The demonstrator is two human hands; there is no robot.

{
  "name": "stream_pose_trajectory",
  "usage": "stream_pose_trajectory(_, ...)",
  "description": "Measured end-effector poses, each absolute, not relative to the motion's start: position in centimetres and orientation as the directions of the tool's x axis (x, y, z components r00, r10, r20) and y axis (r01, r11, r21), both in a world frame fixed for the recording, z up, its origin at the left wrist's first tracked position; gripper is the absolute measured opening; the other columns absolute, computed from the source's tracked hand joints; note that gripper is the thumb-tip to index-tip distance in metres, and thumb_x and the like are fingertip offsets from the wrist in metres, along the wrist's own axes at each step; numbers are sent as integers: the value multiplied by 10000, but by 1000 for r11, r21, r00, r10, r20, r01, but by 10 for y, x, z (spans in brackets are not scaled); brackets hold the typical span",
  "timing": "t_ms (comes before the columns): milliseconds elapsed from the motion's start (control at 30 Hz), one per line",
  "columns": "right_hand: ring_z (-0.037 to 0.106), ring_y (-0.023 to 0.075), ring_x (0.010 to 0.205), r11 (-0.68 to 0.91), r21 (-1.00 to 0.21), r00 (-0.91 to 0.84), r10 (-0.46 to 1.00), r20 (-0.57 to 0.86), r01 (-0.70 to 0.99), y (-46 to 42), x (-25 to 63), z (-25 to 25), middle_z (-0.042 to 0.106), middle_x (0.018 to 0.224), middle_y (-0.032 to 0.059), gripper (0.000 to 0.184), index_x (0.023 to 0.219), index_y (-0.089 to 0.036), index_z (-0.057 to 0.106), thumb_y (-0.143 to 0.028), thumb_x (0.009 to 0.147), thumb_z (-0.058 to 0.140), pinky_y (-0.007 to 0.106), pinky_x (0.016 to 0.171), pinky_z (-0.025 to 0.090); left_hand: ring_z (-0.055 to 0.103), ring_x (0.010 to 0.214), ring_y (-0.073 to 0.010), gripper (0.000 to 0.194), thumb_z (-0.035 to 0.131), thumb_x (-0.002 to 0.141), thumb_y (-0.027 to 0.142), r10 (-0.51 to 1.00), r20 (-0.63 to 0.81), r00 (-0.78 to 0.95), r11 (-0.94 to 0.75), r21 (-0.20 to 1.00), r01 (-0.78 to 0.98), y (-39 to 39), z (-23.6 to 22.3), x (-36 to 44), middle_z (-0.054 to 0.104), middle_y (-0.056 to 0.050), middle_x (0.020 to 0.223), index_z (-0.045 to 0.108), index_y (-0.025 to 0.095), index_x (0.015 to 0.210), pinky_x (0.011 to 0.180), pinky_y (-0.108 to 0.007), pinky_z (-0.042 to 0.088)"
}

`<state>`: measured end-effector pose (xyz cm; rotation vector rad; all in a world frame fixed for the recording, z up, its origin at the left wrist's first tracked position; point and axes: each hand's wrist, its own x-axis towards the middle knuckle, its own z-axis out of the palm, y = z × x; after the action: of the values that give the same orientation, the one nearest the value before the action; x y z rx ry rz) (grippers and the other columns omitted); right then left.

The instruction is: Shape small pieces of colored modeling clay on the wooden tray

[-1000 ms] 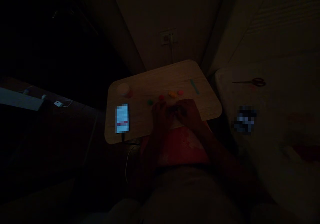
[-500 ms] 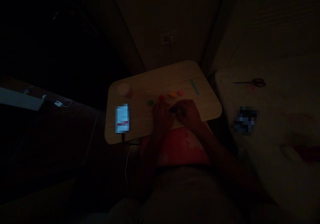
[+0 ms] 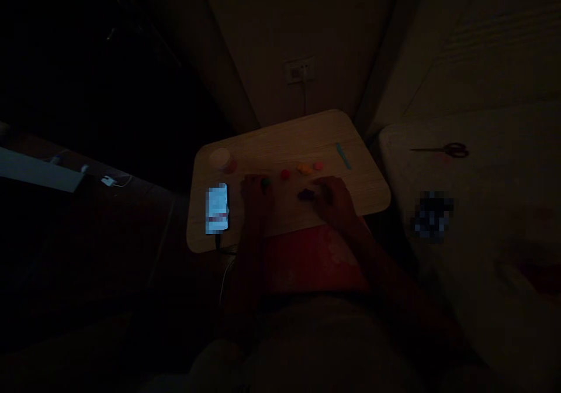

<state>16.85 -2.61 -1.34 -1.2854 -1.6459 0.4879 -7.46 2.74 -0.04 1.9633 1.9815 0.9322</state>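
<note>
The scene is very dark. A small wooden table (image 3: 280,141) holds several small lumps: a green one (image 3: 265,182), a red one (image 3: 285,174), an orange one (image 3: 304,169), a pink one (image 3: 318,165) and a dark one (image 3: 305,194). My left hand (image 3: 255,193) rests on the table with its fingertips at the green lump. My right hand (image 3: 335,196) lies beside the dark lump, fingertips touching it. Neither hand's fingers show clearly in the dark.
A lit phone (image 3: 216,207) lies at the table's left. A round lidded pot (image 3: 220,158) stands at the back left, a teal stick tool (image 3: 343,155) at the back right. Scissors (image 3: 442,150) lie on the bed at right. A wall socket (image 3: 300,71) is behind.
My left hand has moved left from beside my right hand to the green lump. The dark lump now lies uncovered by my right hand's fingertips.
</note>
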Motion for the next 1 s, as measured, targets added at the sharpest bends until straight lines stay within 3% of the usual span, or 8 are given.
stream_pose_trajectory(167,649,315,1104,386,-800,39,891,452,460,-25,168,-13,727,1147,125,304,1124,-214,686,-205,825,633,486,985,512,673,1055,-251,230,672,886,133,957,284,-56,-163,687,708,24,5,-68,741,-94,1132,726,182,1104,1011,-422,541)
stream_pose_trajectory(367,690,258,986,384,-875,139,889,437,294,-26,168,-5,738,1027,85,157,1016,-222,695,-333,919,640,413,896,541,723,1041,-230,207,641,964,207,932,358,56,-320,742,589,12,14,-36,790,-83,1132,778,202,1119,980,-389,576)
stream_pose_trajectory(467,691,236,936,374,-897,141,900,412,237,-29,166,4,736,991,74,152,985,-219,694,-350,939,634,389,861,545,740,1011,-240,170,662,964,235,893,432,128,-426,717,552,5,17,-20,801,-87,1083,798,196,1058,973,-409,589)
stream_pose_trajectory(667,671,196,819,320,-931,65,940,336,175,-31,158,30,744,920,56,212,990,-216,701,-405,894,708,321,729,535,755,946,-198,246,596,1030,320,797,531,289,-602,650,464,-11,28,2,811,-68,1041,810,217,1094,888,-332,603)
stream_pose_trajectory(800,693,197,821,225,-966,39,972,231,130,-31,159,35,769,916,68,229,942,-208,747,-429,902,700,302,700,541,738,884,-189,228,649,1008,366,782,579,231,-612,642,461,-14,31,4,803,-59,981,808,224,1088,842,-330,599)
stream_pose_trajectory(1000,698,180,718,63,-995,-29,997,65,-71,-32,165,32,805,862,56,251,899,-205,814,-430,787,807,301,683,562,686,902,-188,264,714,959,460,721,655,226,-675,590,443,-13,25,-3,719,-49,972,797,242,1082,894,-360,585)
